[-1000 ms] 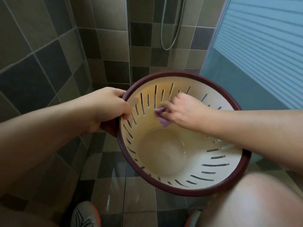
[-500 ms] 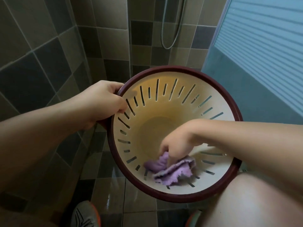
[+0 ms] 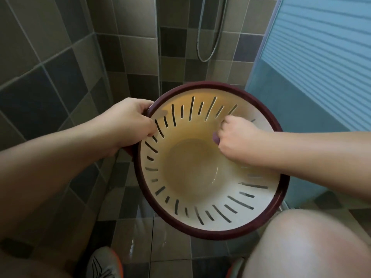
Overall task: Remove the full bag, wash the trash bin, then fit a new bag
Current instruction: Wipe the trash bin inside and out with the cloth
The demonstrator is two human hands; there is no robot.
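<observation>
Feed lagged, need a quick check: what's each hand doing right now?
Left hand: grips the trash bin by its rim.
Right hand: holds the purple cloth against the inner wall.

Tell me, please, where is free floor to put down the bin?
Free: the wet floor tiles between the grey shoe and the knee, under the bin. Crowded: the corner where the tiled wall meets the blue panel.

No readable text, seemingly

Hands [image 3: 132,121] [image 3: 239,141] on slotted bin [image 3: 210,234]
</observation>
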